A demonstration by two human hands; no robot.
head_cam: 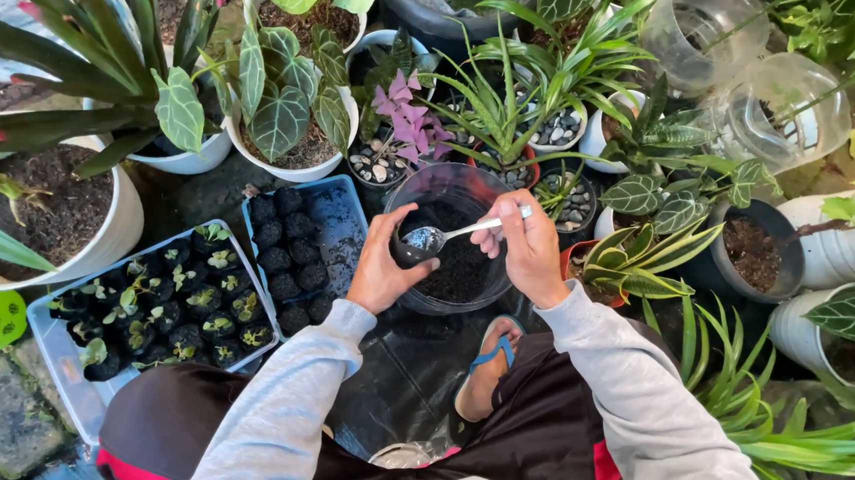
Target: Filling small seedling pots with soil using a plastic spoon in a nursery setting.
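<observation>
Two hands meet over the soil bowl (449, 183): left hand (381, 268) cups a small black pot (410, 250) at nine o'clock of the right hand (528, 248), which pinches a steel spoon (452, 233), handle toward three.

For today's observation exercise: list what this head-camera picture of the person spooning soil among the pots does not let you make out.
- Head view: what the left hand holds at the spoon is hidden by its fingers.
- Clear bowl: its near rim is covered by both hands.
- Right hand: its grip hides the spoon's handle end.
- Tray of seedlings: its near corner is hidden by the knee.
</observation>
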